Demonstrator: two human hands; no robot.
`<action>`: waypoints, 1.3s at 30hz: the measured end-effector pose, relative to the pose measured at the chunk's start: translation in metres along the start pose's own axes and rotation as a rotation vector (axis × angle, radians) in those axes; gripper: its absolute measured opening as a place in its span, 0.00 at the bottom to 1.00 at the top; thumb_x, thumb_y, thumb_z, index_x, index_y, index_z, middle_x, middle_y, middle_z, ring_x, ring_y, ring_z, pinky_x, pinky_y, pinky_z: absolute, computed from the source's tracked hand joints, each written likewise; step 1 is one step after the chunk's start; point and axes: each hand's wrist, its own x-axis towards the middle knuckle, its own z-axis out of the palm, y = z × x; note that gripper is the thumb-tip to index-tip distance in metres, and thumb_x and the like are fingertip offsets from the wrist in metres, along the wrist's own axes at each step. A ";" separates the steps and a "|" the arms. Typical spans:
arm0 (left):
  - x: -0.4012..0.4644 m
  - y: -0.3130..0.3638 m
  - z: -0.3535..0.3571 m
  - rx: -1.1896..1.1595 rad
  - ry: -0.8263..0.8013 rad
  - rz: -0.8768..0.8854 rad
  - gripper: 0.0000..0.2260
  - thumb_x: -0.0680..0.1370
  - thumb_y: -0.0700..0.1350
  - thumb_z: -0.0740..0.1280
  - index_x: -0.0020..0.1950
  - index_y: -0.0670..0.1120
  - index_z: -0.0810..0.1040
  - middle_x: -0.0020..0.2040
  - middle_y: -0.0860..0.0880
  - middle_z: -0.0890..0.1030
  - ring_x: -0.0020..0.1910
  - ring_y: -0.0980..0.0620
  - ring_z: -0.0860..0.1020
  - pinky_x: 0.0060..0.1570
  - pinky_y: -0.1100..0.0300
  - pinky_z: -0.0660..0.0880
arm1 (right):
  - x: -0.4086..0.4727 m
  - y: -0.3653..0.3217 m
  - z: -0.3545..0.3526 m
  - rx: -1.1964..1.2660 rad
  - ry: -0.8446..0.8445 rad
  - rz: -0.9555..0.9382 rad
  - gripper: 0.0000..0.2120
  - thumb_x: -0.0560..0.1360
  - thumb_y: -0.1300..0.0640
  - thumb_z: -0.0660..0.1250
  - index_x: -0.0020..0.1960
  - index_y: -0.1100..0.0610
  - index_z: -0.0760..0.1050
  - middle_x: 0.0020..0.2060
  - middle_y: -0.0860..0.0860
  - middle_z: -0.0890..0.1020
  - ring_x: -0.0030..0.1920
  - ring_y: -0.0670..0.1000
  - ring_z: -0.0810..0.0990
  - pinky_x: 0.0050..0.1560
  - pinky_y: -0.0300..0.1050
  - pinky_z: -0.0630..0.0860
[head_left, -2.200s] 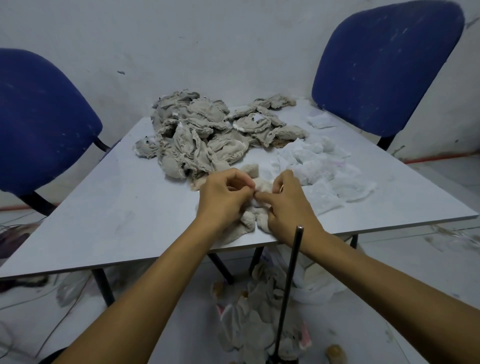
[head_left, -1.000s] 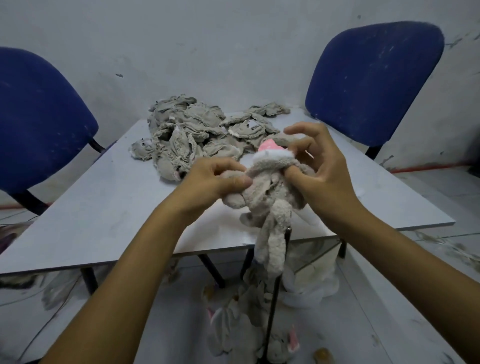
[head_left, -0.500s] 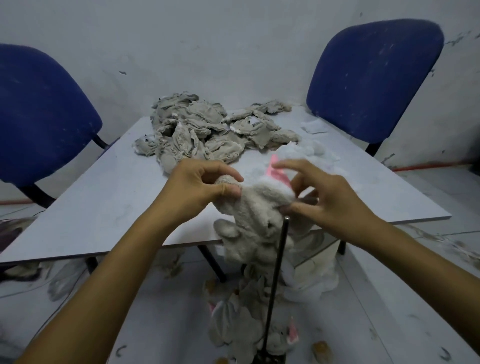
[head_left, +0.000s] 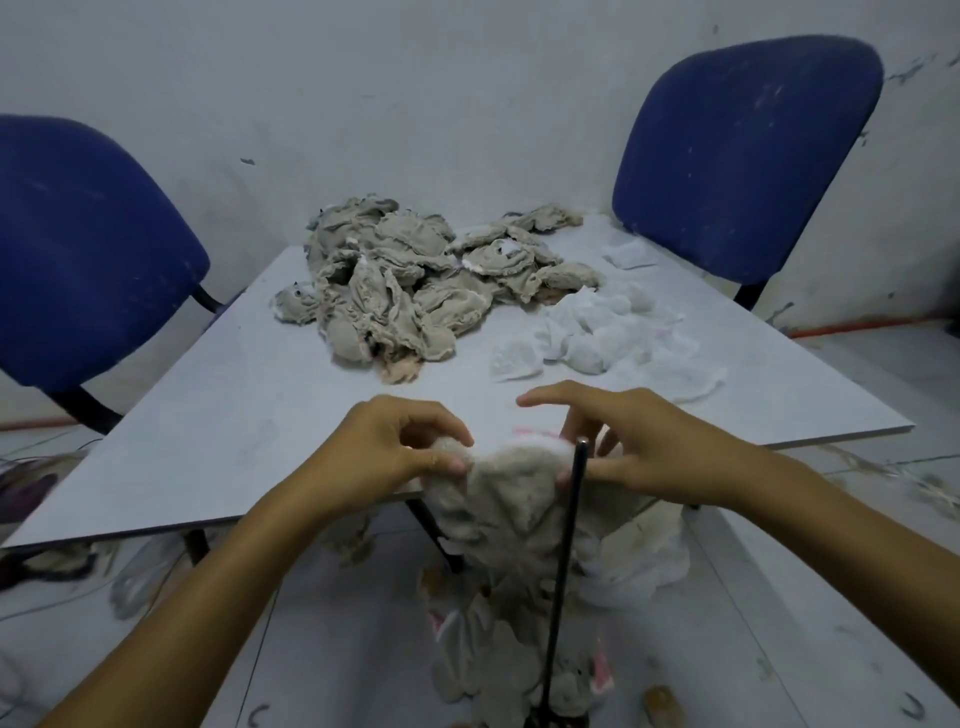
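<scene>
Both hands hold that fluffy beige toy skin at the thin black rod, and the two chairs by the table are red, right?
Not quite. The head view shows the two padded chairs are blue, not red. The left hand and right hand do hold the fluffy beige toy skin at the thin black rod.

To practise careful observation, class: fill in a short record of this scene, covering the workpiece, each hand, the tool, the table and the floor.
Workpiece: plush skin, beige with a pink-and-white edge, at the near edge of the table
Left hand: pinches its left side
Right hand: grips its right side, forefinger stretched out
Tool: black rod, upright in front of the skin
On table: pile of beige skins; white fabric pieces to its right
Floor: more plush skins below the hands
Seats: two blue chairs
</scene>
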 end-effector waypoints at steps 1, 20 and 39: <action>0.001 -0.005 0.002 0.042 -0.008 -0.010 0.07 0.72 0.46 0.77 0.47 0.56 0.85 0.48 0.59 0.85 0.49 0.59 0.82 0.51 0.57 0.78 | 0.001 0.001 0.003 0.051 -0.005 0.047 0.25 0.74 0.45 0.72 0.67 0.32 0.68 0.47 0.40 0.79 0.48 0.43 0.79 0.50 0.39 0.78; 0.041 -0.018 0.032 0.365 0.209 0.077 0.08 0.78 0.46 0.70 0.57 0.49 0.82 0.48 0.52 0.77 0.46 0.53 0.75 0.47 0.61 0.70 | 0.046 0.021 0.039 -0.070 0.213 0.109 0.22 0.78 0.57 0.67 0.69 0.43 0.70 0.58 0.45 0.73 0.50 0.43 0.73 0.51 0.43 0.74; 0.044 0.029 0.044 -1.018 0.041 -0.280 0.07 0.80 0.33 0.63 0.51 0.41 0.80 0.46 0.41 0.85 0.44 0.48 0.84 0.43 0.56 0.82 | 0.027 0.006 0.030 0.708 0.357 0.145 0.16 0.70 0.64 0.76 0.56 0.56 0.78 0.46 0.58 0.83 0.43 0.53 0.82 0.44 0.52 0.82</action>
